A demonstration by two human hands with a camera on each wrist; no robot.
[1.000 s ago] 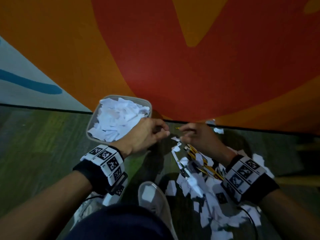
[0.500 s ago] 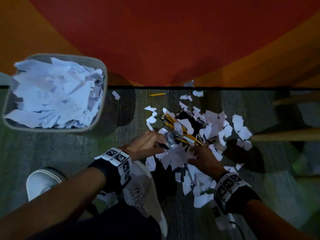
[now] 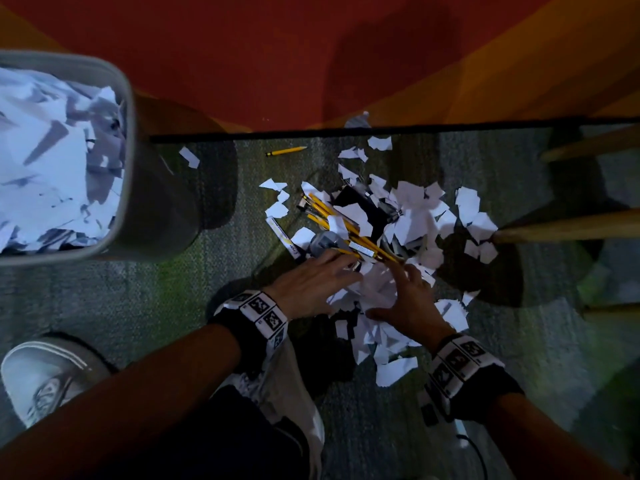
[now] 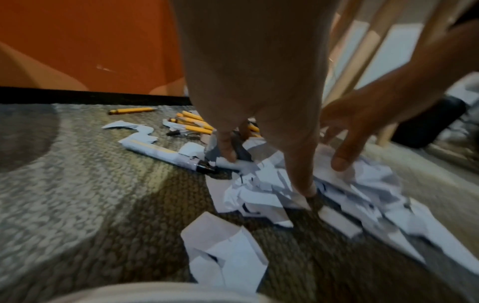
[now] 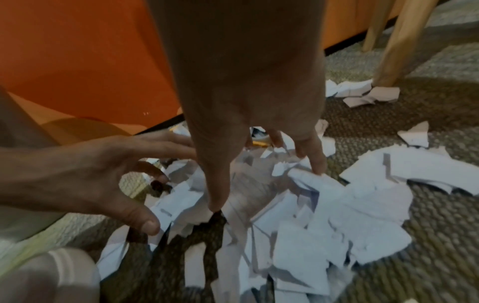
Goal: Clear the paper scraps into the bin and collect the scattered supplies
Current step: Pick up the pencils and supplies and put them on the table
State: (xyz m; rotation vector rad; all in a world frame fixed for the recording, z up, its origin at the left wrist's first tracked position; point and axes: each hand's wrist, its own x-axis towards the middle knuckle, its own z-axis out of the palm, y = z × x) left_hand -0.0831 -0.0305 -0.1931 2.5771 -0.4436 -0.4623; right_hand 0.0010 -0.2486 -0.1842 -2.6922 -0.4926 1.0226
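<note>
White paper scraps (image 3: 412, 216) lie in a heap on the carpet, mixed with yellow pencils (image 3: 332, 216) and a white marker (image 3: 282, 235). One pencil (image 3: 285, 151) lies apart near the baseboard. My left hand (image 3: 332, 271) and right hand (image 3: 398, 289) are side by side on the near part of the heap, fingers spread and tips pressing the paper. The left wrist view shows my left hand (image 4: 272, 164) touching scraps beside the marker (image 4: 166, 153). In the right wrist view my right hand (image 5: 259, 174) stands on the scraps (image 5: 350, 215). The grey bin (image 3: 128, 168), full of paper, stands far left.
Wooden chair legs (image 3: 568, 228) slant in from the right, close to the heap. My white shoes (image 3: 45, 379) are at the near left. The red and orange wall (image 3: 311, 64) with a black baseboard bounds the carpet behind the pile. A small grey object (image 3: 323, 242) lies among the pencils.
Both hands have dropped from beside the bin to the scrap heap and spread over it. My view has tilted down, so the bin now sits at the far left.
</note>
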